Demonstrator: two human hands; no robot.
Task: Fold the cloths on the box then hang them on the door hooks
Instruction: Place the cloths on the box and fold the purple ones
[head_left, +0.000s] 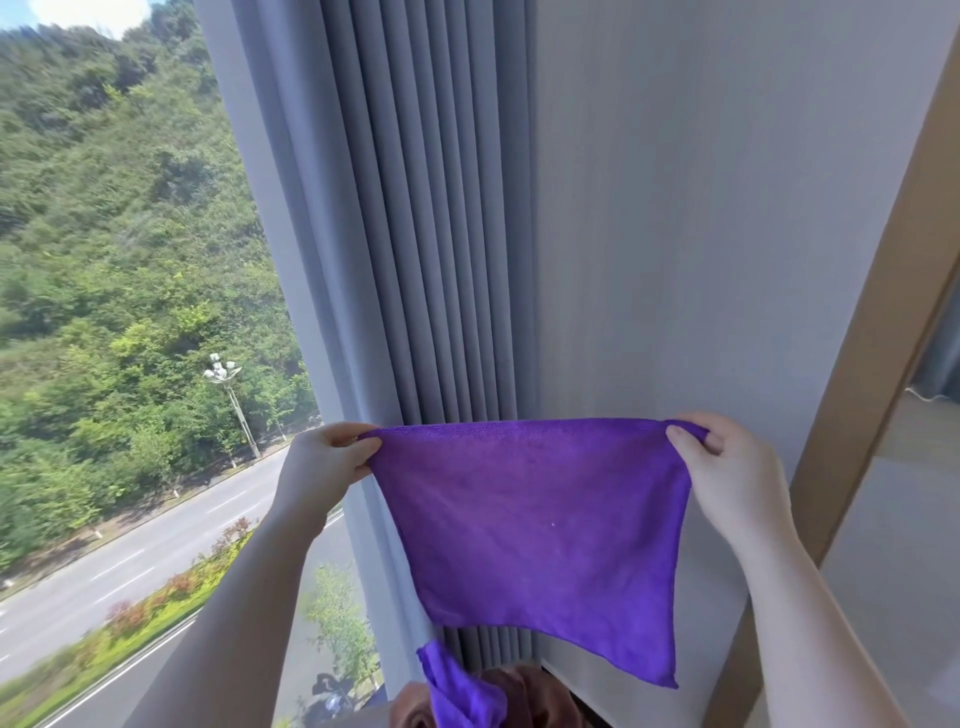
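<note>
A purple cloth (530, 525) hangs spread out in the air in front of me. My left hand (327, 462) pinches its upper left corner and my right hand (727, 467) pinches its upper right corner, so the top edge is stretched taut between them. Below it, at the bottom edge of the view, lie a second purple cloth (462, 691) and a crumpled brown cloth (530, 696). What they rest on is hidden. No hooks are in view.
Grey pleated curtains (426, 234) hang straight ahead beside a large window (130, 312) looking onto trees and a road. A pale wall (701, 208) stands to the right, with a wooden door frame (872, 364) at the far right.
</note>
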